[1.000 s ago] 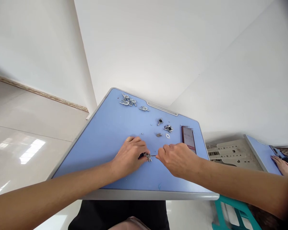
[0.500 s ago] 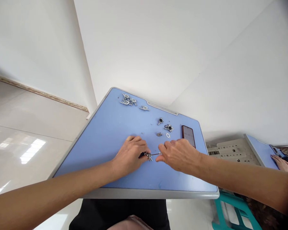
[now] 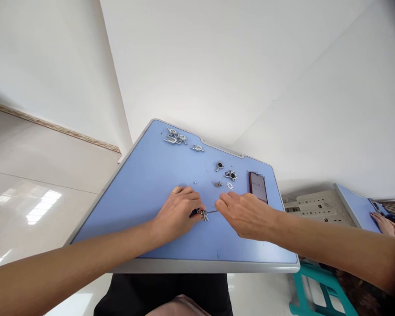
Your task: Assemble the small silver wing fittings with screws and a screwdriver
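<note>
Over the near middle of the blue table [image 3: 145, 184], my left hand [image 3: 179, 208] is closed around a small metal fitting [image 3: 204, 215] with a dark part, mostly covered by the fingers. From that fitting a thin metal rod [image 3: 212, 211] runs right into my right hand [image 3: 245, 215], which is closed on it. The rod's other end is hidden in my fist, so its kind does not show. Just beyond my hands lie a flat two-hole gasket [image 3: 229, 186], a small metal piece [image 3: 218, 184] and two metal fittings with black centres [image 3: 231, 175] [image 3: 220, 165].
A pile of metal brackets [image 3: 175, 137] and a single bracket [image 3: 198, 148] lie at the far left. A phone [image 3: 258, 188] showing a timer lies at the right. Tiny metal bits dot the tabletop. Another person's hand [image 3: 385, 224] rests on a neighbouring table; a green stool [image 3: 316, 287] stands below.
My right hand has changed its hold on the rod: the thumb, stretched out below it before, is now tucked in. My left hand and the fitting stay in place.
</note>
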`<state>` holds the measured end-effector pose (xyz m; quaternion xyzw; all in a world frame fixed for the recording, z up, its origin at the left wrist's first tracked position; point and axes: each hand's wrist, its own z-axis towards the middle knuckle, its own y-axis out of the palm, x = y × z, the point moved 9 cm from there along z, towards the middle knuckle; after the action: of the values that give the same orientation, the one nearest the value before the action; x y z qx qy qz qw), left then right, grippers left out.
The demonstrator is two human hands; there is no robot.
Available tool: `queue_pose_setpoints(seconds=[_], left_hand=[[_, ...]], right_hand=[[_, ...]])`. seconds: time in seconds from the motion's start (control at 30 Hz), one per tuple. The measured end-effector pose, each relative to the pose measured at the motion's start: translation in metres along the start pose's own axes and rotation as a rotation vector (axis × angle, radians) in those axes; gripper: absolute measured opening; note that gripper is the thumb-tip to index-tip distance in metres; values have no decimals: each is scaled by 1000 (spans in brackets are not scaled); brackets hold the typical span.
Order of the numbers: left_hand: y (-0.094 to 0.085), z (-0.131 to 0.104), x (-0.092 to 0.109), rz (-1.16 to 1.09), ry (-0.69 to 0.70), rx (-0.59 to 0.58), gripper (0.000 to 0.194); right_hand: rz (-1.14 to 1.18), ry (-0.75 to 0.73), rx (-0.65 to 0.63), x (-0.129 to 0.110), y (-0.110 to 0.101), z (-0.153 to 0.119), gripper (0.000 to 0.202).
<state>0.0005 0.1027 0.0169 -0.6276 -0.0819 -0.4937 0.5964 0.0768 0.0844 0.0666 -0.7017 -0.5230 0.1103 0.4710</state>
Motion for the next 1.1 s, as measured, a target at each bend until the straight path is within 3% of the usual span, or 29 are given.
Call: queue_pose_setpoints(seconds=[0.1,0.2,0.27,0.4,0.53,0.6,0.77,0.93,1.1], left_hand=[[0,0,0,-5,7,11,9],[1,0,-1,-2,12,15,8],[1,-1,-1,1,18,21,9],[1,-1,0,2,22,20,9],[1,-1,-1,3,18,17,7],[1,0,-1,5,14,12,7],[1,-1,0,5,23,12,8],[1,-1,-1,-5,14,5,8],[1,-1,0,8,15,6,8]], right_hand=[[6,-13,10,-1,1,2,25],[30,121,-57,10,5,3,38],[44,128,-37,11,2,2,36],[16,-50,25,-5,-2,1,17],[16,50,-87,4,7,3,31],[28,73,-83,6,5,3,33],[7,1,-107,0,5,1,8],[50,83,-113,7,6,0,30],[7,-6,-98,-2,7,1,14]])
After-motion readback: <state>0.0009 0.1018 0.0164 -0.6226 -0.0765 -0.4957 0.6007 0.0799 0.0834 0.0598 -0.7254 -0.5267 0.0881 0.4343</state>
